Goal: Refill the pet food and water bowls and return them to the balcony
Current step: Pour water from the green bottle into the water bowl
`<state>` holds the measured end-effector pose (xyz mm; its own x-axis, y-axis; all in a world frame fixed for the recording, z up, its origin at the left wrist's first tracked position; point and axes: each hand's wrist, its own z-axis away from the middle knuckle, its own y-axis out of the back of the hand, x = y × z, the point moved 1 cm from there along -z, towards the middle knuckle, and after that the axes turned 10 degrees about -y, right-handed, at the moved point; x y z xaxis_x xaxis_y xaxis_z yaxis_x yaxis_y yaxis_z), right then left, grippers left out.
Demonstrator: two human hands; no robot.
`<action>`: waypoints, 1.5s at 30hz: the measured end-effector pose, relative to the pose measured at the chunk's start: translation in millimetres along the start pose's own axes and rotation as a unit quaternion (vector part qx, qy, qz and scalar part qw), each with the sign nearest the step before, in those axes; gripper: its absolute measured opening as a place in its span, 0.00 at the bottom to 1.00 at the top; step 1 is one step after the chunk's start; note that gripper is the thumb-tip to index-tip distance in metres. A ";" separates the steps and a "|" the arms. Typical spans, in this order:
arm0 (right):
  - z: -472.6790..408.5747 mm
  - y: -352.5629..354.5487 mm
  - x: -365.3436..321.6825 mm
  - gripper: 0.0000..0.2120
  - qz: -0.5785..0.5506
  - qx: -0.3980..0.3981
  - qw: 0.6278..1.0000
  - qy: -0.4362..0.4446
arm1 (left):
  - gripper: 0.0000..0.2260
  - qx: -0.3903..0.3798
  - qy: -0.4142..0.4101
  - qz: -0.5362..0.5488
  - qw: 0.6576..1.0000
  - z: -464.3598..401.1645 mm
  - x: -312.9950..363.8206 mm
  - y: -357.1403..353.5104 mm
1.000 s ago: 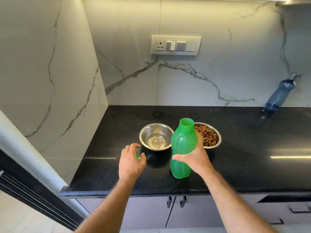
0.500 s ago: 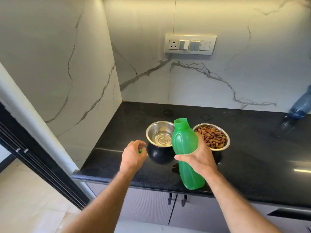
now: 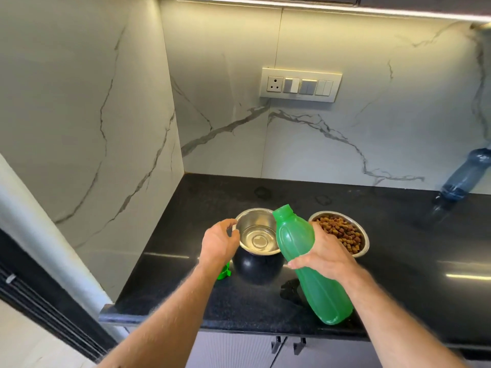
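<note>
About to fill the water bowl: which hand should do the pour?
Right. The right hand already grips the uncapped green bottle, tilted with its mouth near the empty steel bowl. The left hand is at that bowl's rim, likely steadying it.

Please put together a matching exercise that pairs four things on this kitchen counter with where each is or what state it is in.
Things:
1. green bottle
2. green cap
3. left steel bowl
4. right steel bowl

States:
A. full of brown kibble
B. lying on the black counter under the left wrist
C. uncapped, tilted, gripped by the right hand
D. holds no kibble, left hand at its rim

Pairs: 1-C, 2-B, 3-D, 4-A
</note>
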<state>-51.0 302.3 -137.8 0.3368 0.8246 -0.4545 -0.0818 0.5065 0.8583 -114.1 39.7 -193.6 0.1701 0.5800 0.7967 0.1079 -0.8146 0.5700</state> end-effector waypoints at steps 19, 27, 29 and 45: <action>-16.6 -0.3 -2.1 0.59 0.089 -0.060 0.994 -0.006 | 0.17 0.018 0.031 -0.016 0.999 -5.9 -4.4 -27.2; -22.6 2.8 -2.0 0.51 0.117 -0.088 0.989 -0.002 | 0.17 0.017 0.044 -0.032 0.998 -2.6 -5.9 -26.5; -24.3 4.2 -1.9 0.48 0.121 -0.091 0.988 0.001 | 0.17 0.018 0.045 -0.038 0.998 -2.5 -7.8 -27.5; -36.0 15.5 -0.2 0.46 0.155 -0.100 0.983 0.011 | 0.17 -0.001 0.033 -0.056 0.998 -11.3 -3.2 -29.6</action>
<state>-86.1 319.0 -133.0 0.2472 0.9510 -0.1855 -0.3602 0.2679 0.8936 -128.9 62.0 -210.7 0.0928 0.6668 0.7394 0.1210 -0.7447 0.6564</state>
